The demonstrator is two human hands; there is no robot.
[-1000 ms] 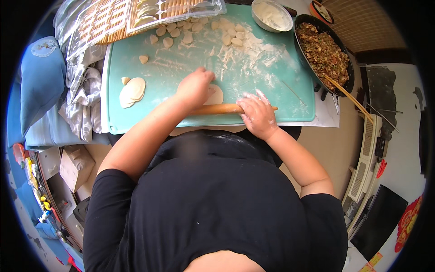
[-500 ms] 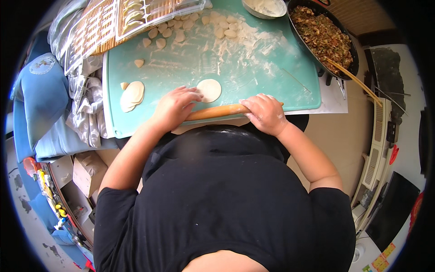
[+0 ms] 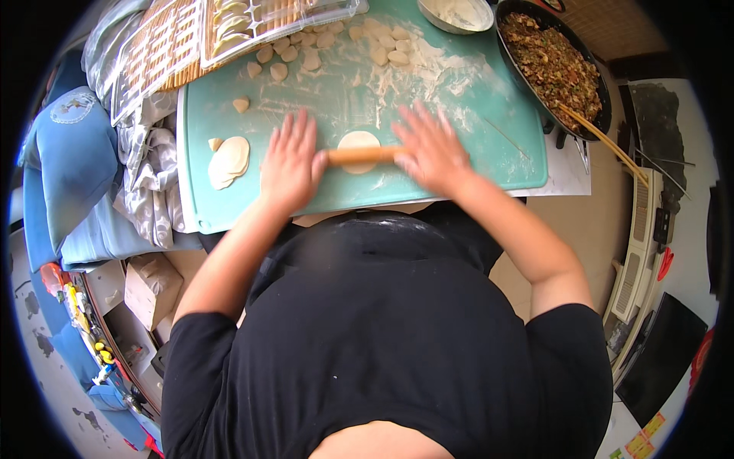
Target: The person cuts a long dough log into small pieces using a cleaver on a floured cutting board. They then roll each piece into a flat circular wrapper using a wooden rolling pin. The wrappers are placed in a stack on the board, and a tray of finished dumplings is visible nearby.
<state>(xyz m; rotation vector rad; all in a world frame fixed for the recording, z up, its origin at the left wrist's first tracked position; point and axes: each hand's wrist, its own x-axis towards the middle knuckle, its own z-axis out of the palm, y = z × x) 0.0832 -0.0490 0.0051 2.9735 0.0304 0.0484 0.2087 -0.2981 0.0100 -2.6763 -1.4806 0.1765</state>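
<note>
A wooden rolling pin (image 3: 361,157) lies across a round, flat dough wrapper (image 3: 358,139) on the floury green mat (image 3: 505,170). Over the pin's left end my left hand (image 3: 290,162) lies flat, fingers stretched forward. My right hand (image 3: 433,151) rests on the other end, its fingers spread and blurred by motion. Both palms touch the pin without wrapping round it, and they hide its ends. Left of my left hand is a small stack of rolled wrappers (image 3: 228,162), with a little dough lump (image 3: 215,143) beside it.
Several dough pieces (image 3: 380,56) lie among flour at the mat's far side. Dumplings sit in a clear tray (image 3: 283,24) at the far left. A bowl of flour (image 3: 456,15) and a pan of chopped filling (image 3: 549,65) with chopsticks (image 3: 604,144) stand far right.
My hands have moved forward with the rolling pin, from the mat's near edge onto the wrapper. The fingers of both hands have straightened out from a curled position.
</note>
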